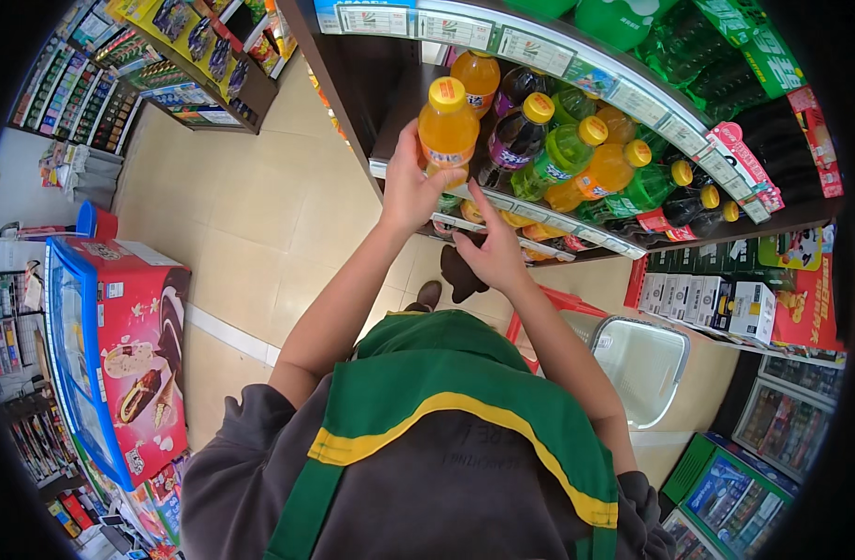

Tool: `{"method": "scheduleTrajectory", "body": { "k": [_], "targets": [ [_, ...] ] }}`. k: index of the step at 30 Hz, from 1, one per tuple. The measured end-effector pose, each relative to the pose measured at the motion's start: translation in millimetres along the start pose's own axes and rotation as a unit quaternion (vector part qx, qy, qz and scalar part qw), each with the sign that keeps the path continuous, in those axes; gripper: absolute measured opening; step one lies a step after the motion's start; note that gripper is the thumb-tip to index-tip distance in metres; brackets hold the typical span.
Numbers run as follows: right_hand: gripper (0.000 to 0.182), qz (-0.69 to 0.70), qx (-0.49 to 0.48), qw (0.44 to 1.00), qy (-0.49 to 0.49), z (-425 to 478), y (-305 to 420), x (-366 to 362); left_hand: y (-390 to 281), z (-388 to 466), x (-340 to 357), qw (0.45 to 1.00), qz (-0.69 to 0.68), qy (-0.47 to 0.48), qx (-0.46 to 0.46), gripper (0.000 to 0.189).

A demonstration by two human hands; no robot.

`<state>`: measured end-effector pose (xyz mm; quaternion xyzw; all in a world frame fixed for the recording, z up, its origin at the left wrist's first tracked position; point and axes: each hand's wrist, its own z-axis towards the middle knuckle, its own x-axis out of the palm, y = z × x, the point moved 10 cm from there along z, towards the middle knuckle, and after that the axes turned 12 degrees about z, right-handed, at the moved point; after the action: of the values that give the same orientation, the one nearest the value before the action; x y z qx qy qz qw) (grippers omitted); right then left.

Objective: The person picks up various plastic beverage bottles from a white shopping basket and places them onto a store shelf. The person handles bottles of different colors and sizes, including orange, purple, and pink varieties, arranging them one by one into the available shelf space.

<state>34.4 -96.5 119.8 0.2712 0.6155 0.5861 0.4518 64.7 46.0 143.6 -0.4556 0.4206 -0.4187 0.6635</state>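
Observation:
My left hand (419,183) is wrapped around an orange soda bottle (447,133) with a yellow cap, held upright at the front left of a drinks shelf (574,222). Just right of the bottle's base is my right hand (492,245), its thumb and index finger apart and nothing in its grasp. Behind the held bottle stands another orange soda bottle (478,80). To the right on the shelf are a dark purple-labelled bottle (515,138), a green soda bottle (557,159) and a further orange bottle (599,175), all yellow-capped. The held bottle's lower end is partly hidden by my fingers.
Price tags (536,49) line the shelf edge above. A white plastic basket (641,367) and a red plastic stool (567,301) are on the floor at my right. An ice cream freezer (130,357) stands at the left. Cartons (707,301) are stacked beyond the shelf's right end.

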Motion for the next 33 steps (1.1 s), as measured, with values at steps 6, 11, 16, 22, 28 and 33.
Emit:
{"method": "scheduleTrajectory", "body": {
  "k": [6,11,16,22,28,33],
  "targets": [
    [0.077,-0.031,0.032,0.999,-0.011,25.5,-28.5,3.1,24.2,26.5,10.2,1.0,0.025,0.003,0.002,0.071],
    [0.078,-0.058,0.065,0.996,-0.022,32.8,-46.6,7.0,32.5,28.2,19.7,0.998,0.063,0.021,0.007,0.071],
    [0.079,0.006,0.1,0.994,-0.046,32.4,-53.3,10.6,36.6,26.4,23.7,0.997,0.072,0.022,0.001,0.072],
    [0.077,-0.032,0.1,0.993,-0.062,34.1,-49.9,8.8,37.4,27.1,29.9,0.999,0.028,0.037,-0.012,0.069],
    [0.077,-0.08,0.072,0.993,-0.048,31.9,-50.0,6.9,43.3,23.7,26.9,0.999,0.042,0.012,0.0,0.072],
    [0.03,0.031,0.008,0.981,-0.191,2.3,-36.9,-39.1,40.2,-35.5,30.3,0.994,0.091,-0.052,-0.018,0.055]
  ]
}}
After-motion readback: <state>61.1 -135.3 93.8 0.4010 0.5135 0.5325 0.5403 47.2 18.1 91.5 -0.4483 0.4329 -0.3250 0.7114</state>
